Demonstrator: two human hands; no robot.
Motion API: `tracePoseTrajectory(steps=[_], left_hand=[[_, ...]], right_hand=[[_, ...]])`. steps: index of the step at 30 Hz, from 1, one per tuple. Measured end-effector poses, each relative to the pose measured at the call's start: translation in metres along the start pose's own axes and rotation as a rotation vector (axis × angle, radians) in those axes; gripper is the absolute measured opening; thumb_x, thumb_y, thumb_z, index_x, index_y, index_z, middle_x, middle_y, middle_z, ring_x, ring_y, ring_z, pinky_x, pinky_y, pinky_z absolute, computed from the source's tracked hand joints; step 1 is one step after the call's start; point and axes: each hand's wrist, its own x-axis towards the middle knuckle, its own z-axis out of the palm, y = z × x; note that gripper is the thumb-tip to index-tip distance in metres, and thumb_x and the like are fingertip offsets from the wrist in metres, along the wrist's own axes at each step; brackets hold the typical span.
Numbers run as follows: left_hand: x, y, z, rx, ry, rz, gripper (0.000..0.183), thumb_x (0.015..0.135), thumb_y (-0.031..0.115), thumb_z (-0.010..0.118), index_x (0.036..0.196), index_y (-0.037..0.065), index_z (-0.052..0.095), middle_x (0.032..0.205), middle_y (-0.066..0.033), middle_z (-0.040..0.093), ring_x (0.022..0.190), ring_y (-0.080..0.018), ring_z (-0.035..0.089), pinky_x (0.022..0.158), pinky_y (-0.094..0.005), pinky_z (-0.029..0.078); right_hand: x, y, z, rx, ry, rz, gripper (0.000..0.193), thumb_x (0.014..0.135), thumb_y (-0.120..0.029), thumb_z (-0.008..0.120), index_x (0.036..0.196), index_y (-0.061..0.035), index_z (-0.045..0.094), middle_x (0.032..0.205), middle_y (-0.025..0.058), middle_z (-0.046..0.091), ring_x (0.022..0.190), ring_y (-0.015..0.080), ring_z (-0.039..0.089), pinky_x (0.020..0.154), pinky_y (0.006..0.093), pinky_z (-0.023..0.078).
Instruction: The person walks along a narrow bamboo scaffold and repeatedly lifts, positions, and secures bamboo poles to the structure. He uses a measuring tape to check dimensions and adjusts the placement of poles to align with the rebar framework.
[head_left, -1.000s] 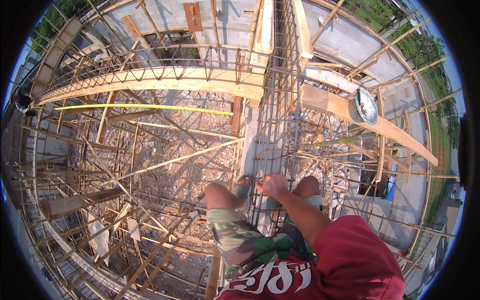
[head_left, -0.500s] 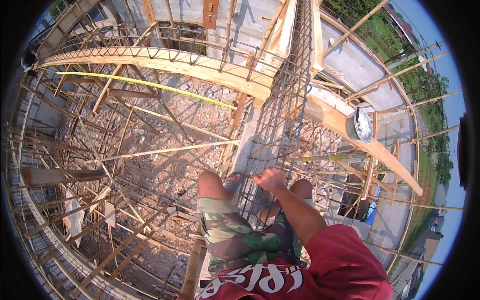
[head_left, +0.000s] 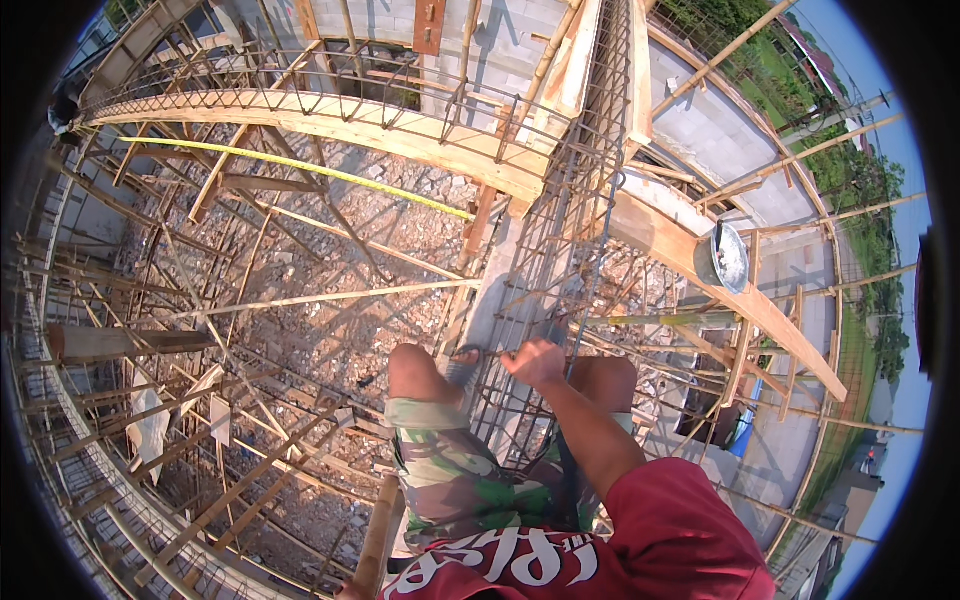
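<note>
My right hand [head_left: 537,362] is closed low over the steel rebar cage [head_left: 570,190], between my knees. A thin dark rod runs from its fingers toward my left foot [head_left: 463,362]; what lies inside the fist is hidden. At the lower edge, a small piece of what looks like my left hand [head_left: 353,590] shows beside a bamboo pole [head_left: 377,535]; its fingers are out of sight. The cage runs away from me along a narrow beam between wooden form boards.
A metal basin [head_left: 722,258] with pale contents rests on a plank [head_left: 690,250] to the right. A yellow strip [head_left: 300,172] stretches across at the left, beneath a long timber board [head_left: 330,112]. Bamboo scaffolding [head_left: 330,297] crosses above rubble [head_left: 310,240] far below.
My right hand stays closed at nearly the same spot on the cage. My knees have spread slightly, and a bit of hand now shows at the lower edge by the bamboo pole.
</note>
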Motion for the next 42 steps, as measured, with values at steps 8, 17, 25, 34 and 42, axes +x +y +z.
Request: tracePoseTrajectory(steps=[8,17,25,34,42], left_hand=[[-0.007,0.015,-0.014,0.095,0.066,0.041,0.058,0.085,0.041,0.066,0.130,0.005,0.058,0.131,-0.0198,0.057,0.117,-0.0371,0.057,0.093,-0.0527,0.047],[-0.023,0.244,-0.030,-0.621,-0.507,0.532,0.055,0.093,0.034,0.063,0.132,-0.002,0.049,0.121,-0.0196,0.057,0.111,-0.0323,0.055,0.096,-0.0414,0.043],[-0.212,0.614,-0.021,-0.623,-1.098,1.187,0.050,0.090,0.034,0.064,0.124,-0.002,0.058,0.101,-0.0092,0.065,0.095,-0.0174,0.059,0.086,-0.0322,0.046],[-0.326,0.796,0.121,-0.461,-1.120,0.945,0.059,0.089,0.043,0.064,0.134,0.006,0.051,0.114,-0.0079,0.064,0.102,-0.0241,0.061,0.089,-0.0376,0.048],[-0.367,0.827,0.141,-0.546,-1.186,0.983,0.053,0.094,0.033,0.065,0.141,0.018,0.045,0.140,-0.0004,0.055,0.124,-0.0172,0.053,0.101,-0.0514,0.040]], right_hand=[[-0.002,0.004,0.006,0.183,0.164,-0.098,0.052,0.077,-0.056,0.067,0.067,-0.0063,0.075,0.071,0.0155,0.069,0.066,0.0312,0.070,0.060,0.0431,0.057],[-0.002,0.002,-0.013,0.294,0.042,-0.153,0.047,0.079,-0.048,0.063,0.075,-0.0024,0.075,0.075,0.0194,0.071,0.072,0.0347,0.072,0.067,0.0449,0.058],[0.003,0.007,-0.006,0.346,-0.139,-0.093,0.052,0.081,-0.051,0.058,0.080,-0.0023,0.077,0.077,0.0192,0.070,0.075,0.0349,0.072,0.072,0.0437,0.057],[0.003,0.015,0.004,0.402,-0.173,-0.107,0.062,0.087,-0.062,0.055,0.082,-0.0025,0.075,0.071,0.0169,0.069,0.067,0.0333,0.071,0.062,0.0419,0.057],[0.001,0.020,-0.002,0.513,-0.134,-0.137,0.060,0.087,-0.058,0.055,0.077,-0.0031,0.075,0.071,0.0174,0.069,0.067,0.0343,0.072,0.060,0.0440,0.058]])
